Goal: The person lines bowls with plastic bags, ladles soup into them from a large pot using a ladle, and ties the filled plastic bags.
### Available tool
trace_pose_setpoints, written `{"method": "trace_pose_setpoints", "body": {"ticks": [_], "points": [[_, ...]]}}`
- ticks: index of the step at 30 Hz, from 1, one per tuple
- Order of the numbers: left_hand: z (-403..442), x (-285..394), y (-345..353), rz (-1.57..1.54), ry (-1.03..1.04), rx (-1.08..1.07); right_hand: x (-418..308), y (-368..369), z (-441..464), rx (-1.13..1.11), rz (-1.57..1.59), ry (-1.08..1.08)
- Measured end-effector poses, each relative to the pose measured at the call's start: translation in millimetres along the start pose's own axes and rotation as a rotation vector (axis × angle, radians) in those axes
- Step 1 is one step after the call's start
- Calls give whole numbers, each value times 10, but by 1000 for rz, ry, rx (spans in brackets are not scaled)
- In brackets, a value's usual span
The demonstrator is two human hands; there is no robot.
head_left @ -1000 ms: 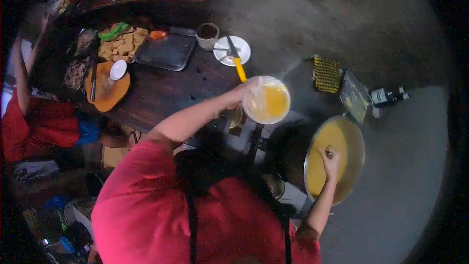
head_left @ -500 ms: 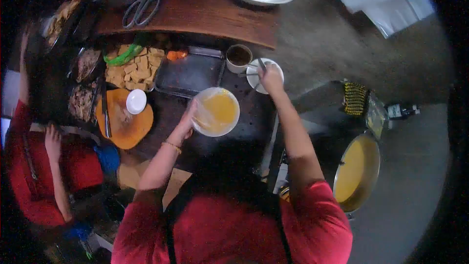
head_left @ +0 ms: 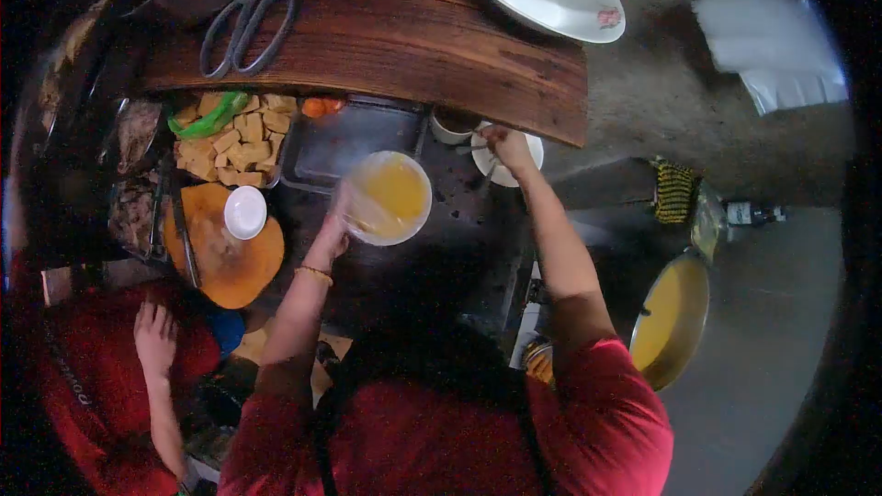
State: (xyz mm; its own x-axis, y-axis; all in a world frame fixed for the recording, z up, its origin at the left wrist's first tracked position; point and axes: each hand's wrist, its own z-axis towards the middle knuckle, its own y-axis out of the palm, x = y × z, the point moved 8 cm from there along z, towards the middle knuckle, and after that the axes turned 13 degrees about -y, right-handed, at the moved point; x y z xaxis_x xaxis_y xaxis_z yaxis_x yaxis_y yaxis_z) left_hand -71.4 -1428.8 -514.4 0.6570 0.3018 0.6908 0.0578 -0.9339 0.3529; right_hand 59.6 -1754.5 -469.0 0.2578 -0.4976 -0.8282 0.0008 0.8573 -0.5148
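Observation:
My left hand point(head_left: 336, 222) grips the side of a white bowl point(head_left: 395, 197) of yellow liquid, with clear plastic over its rim on the left. My right hand point(head_left: 508, 147) is closed around a thin metal utensil, perhaps a spoon, whose end I cannot make out. It is above a small white plate point(head_left: 531, 154), on which another thin utensil seems to lie. Just left of the plate stands a cup point(head_left: 448, 129) of dark contents, partly hidden beneath the wooden shelf.
Tofu pieces point(head_left: 246, 142) and a metal tray point(head_left: 354, 142) lie behind the bowl. A round board point(head_left: 225, 257) carries a small white dish point(head_left: 245, 212) and a knife point(head_left: 186, 239). Scissors point(head_left: 248, 32) lie on the wooden shelf point(head_left: 386, 28). A pot of yellow liquid point(head_left: 669, 312) stands right. A co-worker's hand point(head_left: 156, 335) is left.
The view has shifted, and the shelf now covers part of the cup. My right hand stays by the plate, its utensil turned lower. The co-worker's hand and body have moved right.

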Motion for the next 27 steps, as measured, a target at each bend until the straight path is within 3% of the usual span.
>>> {"method": "trace_pose_setpoints", "body": {"ticks": [1,2,5,8,10,11,14,16,18,20,21,24,25,27], "points": [[57,-42,-46,20,-54,66,94,10,-48,30,157,147],[109,-79,-93,39,-107,132,90,-1,-60,27,156,151],[265,45,-3,59,-17,80,242,-74,-88,97,171,225],[316,114,104,-33,-60,33,405,-258,-90,123,24,79],[351,240,209,-13,10,2,305,-335,-88,43,-473,-196],[371,318,262,8,80,-27,189,-346,-135,36,-471,-196],[621,250,203,-38,8,16,-788,-397,-338,8,-260,-146],[649,280,261,-58,-12,9,-1656,-241,-419,-132,-457,-560],[661,331,273,-80,-30,4,-1543,-204,-428,-77,-435,-609],[707,264,277,-91,-171,-17,-1160,-315,-240,0,-493,-350],[759,295,241,10,-117,-6,-904,-288,-200,23,-570,-396],[577,366,368,176,-226,-32,-168,-110,-20,24,-697,-412],[571,353,376,166,-226,-24,-188,-81,35,14,-692,-418],[571,430,526,195,-130,-230,-403,-77,139,69,-648,-439]]}}
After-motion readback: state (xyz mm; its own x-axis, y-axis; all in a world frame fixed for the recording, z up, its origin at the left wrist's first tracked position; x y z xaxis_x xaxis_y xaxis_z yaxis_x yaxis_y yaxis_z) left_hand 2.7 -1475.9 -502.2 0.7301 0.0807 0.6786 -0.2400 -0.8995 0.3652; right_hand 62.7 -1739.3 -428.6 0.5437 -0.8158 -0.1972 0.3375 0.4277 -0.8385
